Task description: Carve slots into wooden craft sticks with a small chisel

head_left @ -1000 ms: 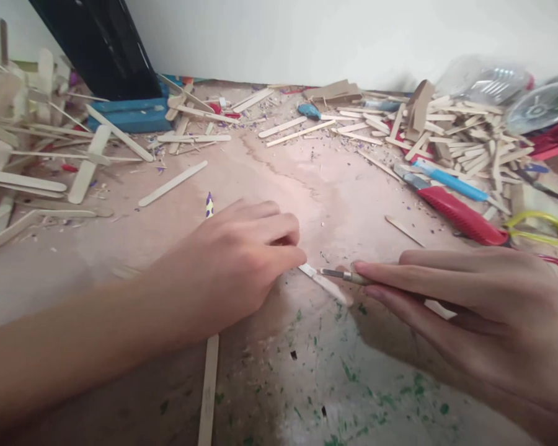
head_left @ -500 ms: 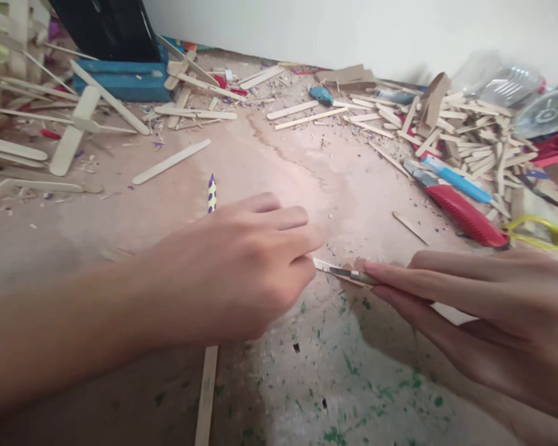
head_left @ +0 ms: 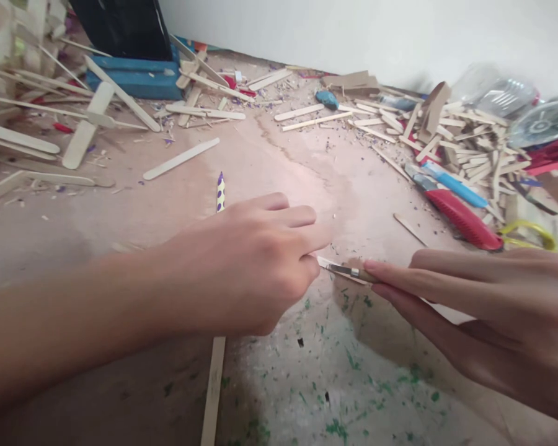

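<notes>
My left hand (head_left: 260, 266) is closed, its fingertips pinching the end of a small pale wooden stick (head_left: 353, 278) at the middle of the table. My right hand (head_left: 483, 310) is closed around a thin craft knife (head_left: 346, 270), whose blade lies along the stick and points at my left fingertips. Partly hidden beyond my left hand is a pencil (head_left: 221, 193) with purple dots. A longer flat stick (head_left: 212, 390) runs out from beneath my left wrist toward the near edge of the view.
Loose craft sticks (head_left: 181, 158) and shavings lie across the back and left. A dark device (head_left: 125, 28) stands on a blue block (head_left: 153, 79). At the right are a red cutter (head_left: 465, 218), a blue cutter (head_left: 456, 184), yellow-handled scissors (head_left: 532, 230) and a heap of cut sticks (head_left: 481, 145).
The view has shifted slightly, so the objects at the left and back appear a little further right. Both hands keep their hold, with the blade still against the stick.
</notes>
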`<control>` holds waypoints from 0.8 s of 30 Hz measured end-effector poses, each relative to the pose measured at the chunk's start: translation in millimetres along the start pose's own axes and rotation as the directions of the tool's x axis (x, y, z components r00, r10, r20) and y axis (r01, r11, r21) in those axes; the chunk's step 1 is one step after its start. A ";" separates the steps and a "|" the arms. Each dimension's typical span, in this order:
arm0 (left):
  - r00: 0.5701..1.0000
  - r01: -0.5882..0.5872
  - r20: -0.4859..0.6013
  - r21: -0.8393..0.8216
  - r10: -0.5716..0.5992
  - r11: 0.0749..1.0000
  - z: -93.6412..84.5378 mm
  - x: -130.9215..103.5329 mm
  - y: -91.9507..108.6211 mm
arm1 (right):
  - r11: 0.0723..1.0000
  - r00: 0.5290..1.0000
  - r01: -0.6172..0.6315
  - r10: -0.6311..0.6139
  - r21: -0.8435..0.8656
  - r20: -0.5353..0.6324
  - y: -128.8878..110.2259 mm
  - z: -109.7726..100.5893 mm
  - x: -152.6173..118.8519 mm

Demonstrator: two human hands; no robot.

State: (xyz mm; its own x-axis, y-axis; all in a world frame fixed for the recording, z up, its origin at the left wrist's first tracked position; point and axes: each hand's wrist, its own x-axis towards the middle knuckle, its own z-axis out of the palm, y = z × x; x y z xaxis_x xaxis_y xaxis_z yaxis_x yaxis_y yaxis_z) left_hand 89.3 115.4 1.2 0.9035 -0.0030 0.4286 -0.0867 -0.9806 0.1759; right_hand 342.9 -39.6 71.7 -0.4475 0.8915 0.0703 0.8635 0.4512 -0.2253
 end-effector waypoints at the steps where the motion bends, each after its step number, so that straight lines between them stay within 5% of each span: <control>1: 1.000 0.004 -0.003 -0.002 -0.004 1.000 -0.3 0.4 -0.4 | 1.000 1.000 -0.005 0.005 -0.004 0.004 -0.1 -0.5 -0.9; 24: 1.000 -0.013 0.014 -0.030 0.014 0.999 -3.2 2.3 0.8 | 0.994 0.997 0.077 -0.078 -0.073 -0.010 -4.5 -12.5 18.8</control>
State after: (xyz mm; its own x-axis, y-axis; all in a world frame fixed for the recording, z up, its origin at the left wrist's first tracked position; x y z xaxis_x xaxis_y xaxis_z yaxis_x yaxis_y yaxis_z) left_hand 90.0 115.2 5.2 0.9081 -0.0194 0.4182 -0.1116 -0.9740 0.1970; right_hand 333.6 -24.3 86.2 -0.5110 0.8541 0.0969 0.8413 0.5200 -0.1476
